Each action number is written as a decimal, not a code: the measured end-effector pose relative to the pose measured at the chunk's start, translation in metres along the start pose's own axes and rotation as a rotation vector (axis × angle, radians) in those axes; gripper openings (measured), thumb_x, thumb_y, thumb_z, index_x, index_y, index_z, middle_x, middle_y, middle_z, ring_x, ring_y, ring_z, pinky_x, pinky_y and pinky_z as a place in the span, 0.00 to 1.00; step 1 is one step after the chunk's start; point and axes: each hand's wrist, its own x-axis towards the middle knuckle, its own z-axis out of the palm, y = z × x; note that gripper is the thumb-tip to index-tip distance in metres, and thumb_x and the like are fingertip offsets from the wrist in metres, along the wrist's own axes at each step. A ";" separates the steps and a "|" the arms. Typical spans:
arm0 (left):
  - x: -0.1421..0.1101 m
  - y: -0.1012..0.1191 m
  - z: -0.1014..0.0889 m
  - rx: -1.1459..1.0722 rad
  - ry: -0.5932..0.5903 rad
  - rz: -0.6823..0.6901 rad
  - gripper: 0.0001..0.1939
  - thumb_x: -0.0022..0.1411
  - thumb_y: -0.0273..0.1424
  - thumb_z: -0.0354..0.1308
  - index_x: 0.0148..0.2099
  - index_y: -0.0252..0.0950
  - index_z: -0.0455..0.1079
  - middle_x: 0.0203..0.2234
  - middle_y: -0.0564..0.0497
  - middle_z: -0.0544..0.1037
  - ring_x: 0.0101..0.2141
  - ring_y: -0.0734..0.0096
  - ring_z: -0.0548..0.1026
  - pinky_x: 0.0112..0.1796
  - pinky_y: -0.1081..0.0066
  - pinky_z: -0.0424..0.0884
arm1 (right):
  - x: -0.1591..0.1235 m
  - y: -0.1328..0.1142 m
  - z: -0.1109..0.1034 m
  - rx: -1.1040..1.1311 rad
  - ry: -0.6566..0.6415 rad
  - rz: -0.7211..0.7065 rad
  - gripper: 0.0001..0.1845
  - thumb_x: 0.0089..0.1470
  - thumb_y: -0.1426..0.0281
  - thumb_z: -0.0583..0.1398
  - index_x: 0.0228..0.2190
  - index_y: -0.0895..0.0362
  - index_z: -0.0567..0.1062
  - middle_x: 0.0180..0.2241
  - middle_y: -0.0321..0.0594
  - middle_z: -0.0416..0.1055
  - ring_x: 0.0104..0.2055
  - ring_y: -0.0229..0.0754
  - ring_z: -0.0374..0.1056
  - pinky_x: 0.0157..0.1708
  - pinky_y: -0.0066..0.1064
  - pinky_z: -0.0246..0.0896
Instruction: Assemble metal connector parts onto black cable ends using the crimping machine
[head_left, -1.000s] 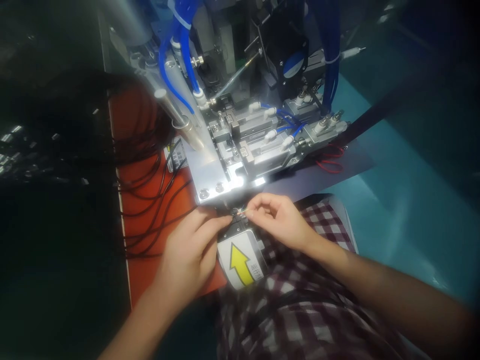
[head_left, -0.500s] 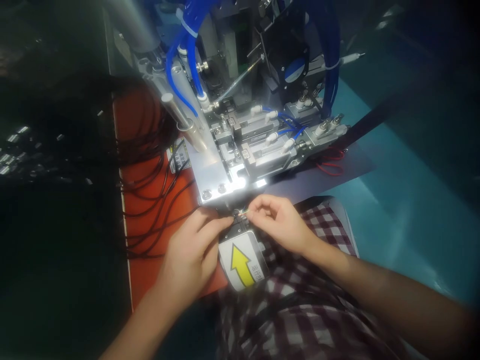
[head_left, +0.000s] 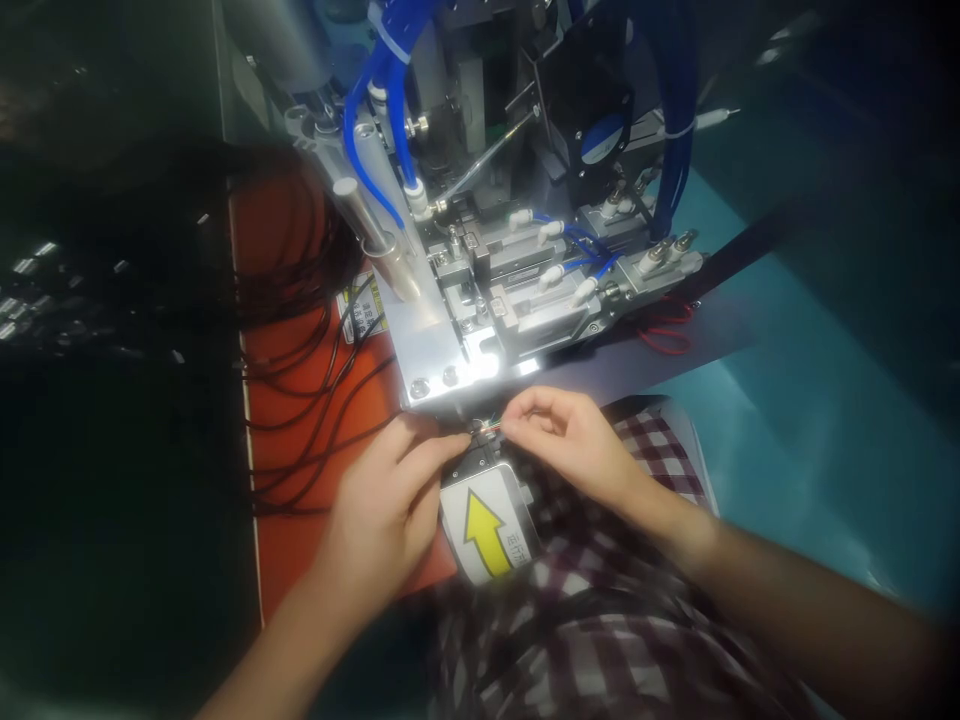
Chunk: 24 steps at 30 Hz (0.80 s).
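Observation:
My right hand (head_left: 574, 435) is closed in a pinch on thin wires (head_left: 491, 428), which show as fine reddish and pale strands by the fingertips. On the other side, my left hand (head_left: 386, 495) reaches in with thumb and fingers drawn together. Its thumb tip rests at the small dark metal fixture (head_left: 472, 450); whatever lies under those fingertips is too small to make out. Both hands meet just below the machine's bright metal plate (head_left: 435, 365). Close under the fingertips is a white label (head_left: 457, 515) with a yellow arrow.
Above the hands stands the machine, with pneumatic cylinders (head_left: 547, 300) and blue air tubes (head_left: 356, 150). Black cables (head_left: 300, 420) cross the orange-red surface (head_left: 285, 550) at left. A checkered cloth (head_left: 585, 650) covers my lap. Red wires (head_left: 664, 340) loop at the right.
My right hand has shifted slightly right, and the strands between the hands show more clearly. The left hand keeps nearly the same place at the fixture. The whole view has moved a little.

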 end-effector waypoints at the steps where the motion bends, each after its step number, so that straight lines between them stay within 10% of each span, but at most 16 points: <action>1: 0.000 0.000 0.000 -0.003 0.000 0.000 0.15 0.63 0.16 0.49 0.46 0.34 0.71 0.39 0.51 0.69 0.39 0.78 0.70 0.38 0.80 0.67 | 0.001 0.000 0.001 0.023 -0.005 0.019 0.07 0.49 0.68 0.62 0.26 0.59 0.72 0.24 0.35 0.69 0.23 0.34 0.60 0.23 0.27 0.53; 24: -0.001 0.000 0.001 -0.024 0.010 -0.019 0.15 0.63 0.16 0.49 0.45 0.34 0.71 0.39 0.51 0.70 0.38 0.77 0.71 0.37 0.80 0.68 | 0.003 -0.007 0.000 0.032 -0.029 0.055 0.07 0.50 0.68 0.62 0.25 0.60 0.73 0.16 0.28 0.61 0.19 0.30 0.54 0.19 0.24 0.48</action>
